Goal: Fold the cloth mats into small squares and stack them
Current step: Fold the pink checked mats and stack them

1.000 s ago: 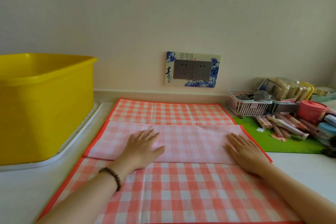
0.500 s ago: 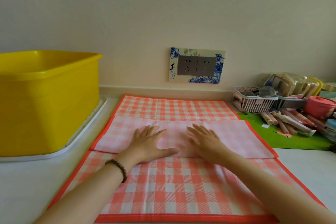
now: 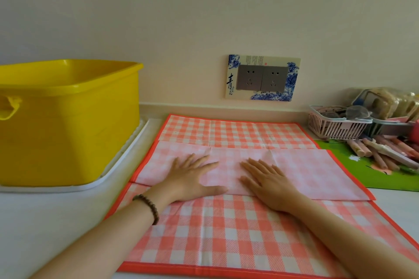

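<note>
Both hands, left hand (image 3: 192, 176) and right hand (image 3: 267, 182), lie flat, fingers spread, holding nothing, pressing the folded pale band of the checked mat (image 3: 226, 233) beneath them to set its crease.

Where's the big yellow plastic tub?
In the head view the big yellow plastic tub sits on the left, on a white tray, beside the orange-checked cloth mat.
</note>
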`<state>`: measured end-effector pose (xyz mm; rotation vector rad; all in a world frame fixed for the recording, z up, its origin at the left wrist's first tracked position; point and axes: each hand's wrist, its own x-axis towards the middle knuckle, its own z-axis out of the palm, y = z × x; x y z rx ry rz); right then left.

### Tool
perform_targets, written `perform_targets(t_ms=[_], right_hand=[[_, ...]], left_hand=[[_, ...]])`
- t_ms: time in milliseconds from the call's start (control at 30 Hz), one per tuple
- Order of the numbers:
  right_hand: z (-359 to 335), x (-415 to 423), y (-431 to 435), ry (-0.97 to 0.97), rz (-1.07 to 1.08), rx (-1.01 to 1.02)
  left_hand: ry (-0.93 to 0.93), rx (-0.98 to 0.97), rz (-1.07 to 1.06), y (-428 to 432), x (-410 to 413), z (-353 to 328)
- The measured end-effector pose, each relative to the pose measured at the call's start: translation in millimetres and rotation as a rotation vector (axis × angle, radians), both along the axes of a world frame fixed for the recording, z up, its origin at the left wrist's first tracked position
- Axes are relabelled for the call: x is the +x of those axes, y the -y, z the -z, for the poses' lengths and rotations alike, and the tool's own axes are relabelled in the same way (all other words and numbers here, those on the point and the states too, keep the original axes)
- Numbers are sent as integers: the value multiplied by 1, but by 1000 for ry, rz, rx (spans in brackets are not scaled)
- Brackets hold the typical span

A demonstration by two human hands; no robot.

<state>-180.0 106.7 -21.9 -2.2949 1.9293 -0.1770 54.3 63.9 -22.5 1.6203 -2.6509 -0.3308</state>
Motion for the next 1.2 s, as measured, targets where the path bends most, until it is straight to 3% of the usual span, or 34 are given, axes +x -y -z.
perform_targets(t_ms=[233,433,567,733,833,1000,1200], right_hand=[[-2,-5,-4,-17,-8,15],[-5,-8,-4,32,-9,32],[-19,-22,-21,369,8,73],[-40,-45,-72,933,119,115],[-44,-63,-96,1280,259,201],[-44,-81,-119,1415,382,314],[-45,-84,-115,1497,390,411]], left_hand=[[-32,39,-75,2,58,-2],[-52,124,-75,1,61,-11],[-65,149,-100,6,53,-28],[-265,94,-57,8,12,-44],[-185,56,19,14,-24,-46],[20,5,70,31,-70,-39],[80,-4,52,42,-76,-30]])
